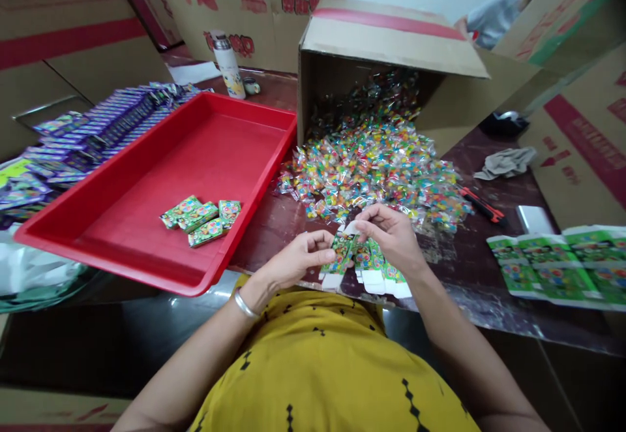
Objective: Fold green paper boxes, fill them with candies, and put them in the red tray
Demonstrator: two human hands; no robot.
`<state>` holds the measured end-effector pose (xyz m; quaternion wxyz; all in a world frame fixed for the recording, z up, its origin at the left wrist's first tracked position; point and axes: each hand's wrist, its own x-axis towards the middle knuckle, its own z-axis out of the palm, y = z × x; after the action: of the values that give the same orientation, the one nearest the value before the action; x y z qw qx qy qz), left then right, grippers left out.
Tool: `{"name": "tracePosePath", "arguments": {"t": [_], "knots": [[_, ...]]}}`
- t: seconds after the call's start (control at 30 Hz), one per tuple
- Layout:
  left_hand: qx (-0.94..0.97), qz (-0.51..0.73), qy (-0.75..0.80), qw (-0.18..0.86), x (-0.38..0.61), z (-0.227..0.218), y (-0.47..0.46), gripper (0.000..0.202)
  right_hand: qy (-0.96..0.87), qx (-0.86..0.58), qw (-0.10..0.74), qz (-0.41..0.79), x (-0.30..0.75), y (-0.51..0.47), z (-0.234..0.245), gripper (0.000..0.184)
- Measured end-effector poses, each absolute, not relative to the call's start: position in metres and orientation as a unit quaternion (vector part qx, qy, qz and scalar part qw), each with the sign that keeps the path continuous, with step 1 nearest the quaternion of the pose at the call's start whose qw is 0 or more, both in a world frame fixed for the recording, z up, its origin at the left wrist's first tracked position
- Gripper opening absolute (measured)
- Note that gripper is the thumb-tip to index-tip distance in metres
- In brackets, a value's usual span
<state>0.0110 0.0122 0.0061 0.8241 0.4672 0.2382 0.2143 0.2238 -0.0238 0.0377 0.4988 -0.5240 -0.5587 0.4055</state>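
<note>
Mustard-yellow black-patterned cloth top (pixel 332 373) at 6 o'clock. Sm. green-printed cardboard box (pixel 341 249) at 3 o'clock of L hand (pixel 299 254), which grips it; R hand (pixel 392 236), approx box's 3 o'clock, pinches its white flap (pixel 351 228).

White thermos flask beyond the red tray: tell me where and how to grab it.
The white thermos flask is best wrapped around its upper body, probably from the left: it stands upright and cylindrical, while a small cup crowds its base on the right.
</note>
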Motion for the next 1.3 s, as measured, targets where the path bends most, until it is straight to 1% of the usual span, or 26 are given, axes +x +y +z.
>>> {"name": "tracePosePath", "arguments": {"t": [0.07, 0.13, 0.17, 0.2, 0.27, 0.33, 0.37, 0.47, 0.53, 0.6, 0.63, 0.67, 0.73, 0.77, 0.8, 0.83, 0.9, 0.93, 1.0, 1.07, 1.13, 1.2, 1.3], "knots": [[0.4, 0.207, 0.203, 0.869, 0.009, 0.005, 0.009, 0.044, -0.598, -0.535, 0.496, 0.333, 0.216, -0.028, 0.041, 0.013], [0.373, 0.217, 0.195, 0.881, 0.009, 0.003, 0.007, 0.05, -0.65, -0.553, 0.472, 0.222, 0.21, -0.035, 0.043, 0.025], [0.371, 0.224, 0.196, 0.88, 0.008, 0.002, 0.007, 0.051, -0.677, -0.556, 0.447, 0.182, 0.209, -0.039, 0.043, 0.031], [0.371, 0.229, 0.196, 0.878, 0.008, 0.002, 0.007, 0.052, -0.701, -0.554, 0.418, 0.166, 0.208, -0.043, 0.043, 0.035], [0.371, 0.232, 0.193, 0.878, 0.007, 0.001, 0.007, 0.055, -0.732, -0.539, 0.367, 0.199, 0.206, -0.049, 0.04, 0.039], [0.372, 0.225, 0.196, 0.879, 0.005, 0.002, 0.009, 0.058, -0.724, -0.532, 0.347, 0.269, 0.206, -0.052, 0.037, 0.041], [0.381, 0.217, 0.202, 0.876, 0.004, 0.003, 0.01, 0.059, -0.709, -0.533, 0.347, 0.304, 0.207, -0.052, 0.037, 0.039], [0.444, 0.168, 0.212, 0.854, 0.0, 0.009, 0.01, 0.058, -0.658, -0.523, 0.334, 0.426, 0.212, -0.047, 0.041, 0.024], [0.492, 0.149, 0.213, 0.831, -0.002, 0.013, 0.01, 0.049, -0.644, -0.506, 0.303, 0.488, 0.215, -0.042, 0.047, 0.024], [0.513, 0.161, 0.231, 0.811, -0.002, 0.016, 0.007, 0.035, -0.638, -0.496, 0.281, 0.517, 0.217, -0.038, 0.05, 0.027], [0.511, 0.178, 0.25, 0.803, -0.001, 0.015, 0.006, 0.03, -0.629, -0.5, 0.295, 0.516, 0.216, -0.037, 0.05, 0.027], [0.505, 0.201, 0.272, 0.794, 0.0, 0.014, 0.004, 0.029, -0.612, -0.511, 0.33, 0.505, 0.215, -0.037, 0.049, 0.026], [0.485, 0.26, 0.314, 0.774, 0.003, 0.009, -0.001, 0.028, -0.564, -0.538, 0.421, 0.464, 0.209, -0.038, 0.041, 0.035], [0.474, 0.295, 0.33, 0.761, 0.006, 0.006, -0.003, 0.028, -0.541, -0.546, 0.459, 0.445, 0.204, -0.04, 0.036, 0.039], [0.463, 0.33, 0.344, 0.747, 0.008, 0.003, -0.006, 0.028, -0.525, -0.548, 0.483, 0.437, 0.2, -0.041, 0.031, 0.04], [0.452, 0.362, 0.355, 0.734, 0.011, 0.0, -0.008, 0.028, -0.517, -0.548, 0.493, 0.436, 0.194, -0.043, 0.025, 0.035], [0.434, 0.403, 0.378, 0.711, 0.016, -0.003, -0.013, 0.027, -0.506, -0.554, 0.502, 0.429, 0.184, -0.046, 0.014, 0.021], [0.43, 0.419, 0.39, 0.698, 0.019, -0.004, -0.015, 0.026, -0.497, -0.562, 0.514, 0.415, 0.179, -0.047, 0.01, 0.018], [0.434, 0.457, 0.405, 0.662, 0.022, -0.002, -0.018, 0.029, -0.471, -0.579, 0.547, 0.379, 0.17, -0.047, 0.004, 0.018], [0.454, 0.502, 0.409, 0.613, 0.022, 0.002, -0.021, 0.045, -0.447, -0.579, 0.581, 0.357, 0.164, -0.046, 0.0, 0.02], [0.487, 0.514, 0.405, 0.578, 0.021, 0.006, -0.023, 0.058, -0.445, -0.569, 0.604, 0.337, 0.159, -0.043, -0.002, 0.03], [0.525, 0.483, 0.401, 0.574, 0.018, 0.008, -0.023, 0.056, -0.468, -0.564, 0.61, 0.3, 0.157, -0.041, -0.004, 0.032], [0.559, 0.434, 0.386, 0.593, 0.012, 0.009, -0.021, 0.043, -0.52, -0.56, 0.596, 0.246, 0.159, -0.04, -0.006, 0.022]]}}
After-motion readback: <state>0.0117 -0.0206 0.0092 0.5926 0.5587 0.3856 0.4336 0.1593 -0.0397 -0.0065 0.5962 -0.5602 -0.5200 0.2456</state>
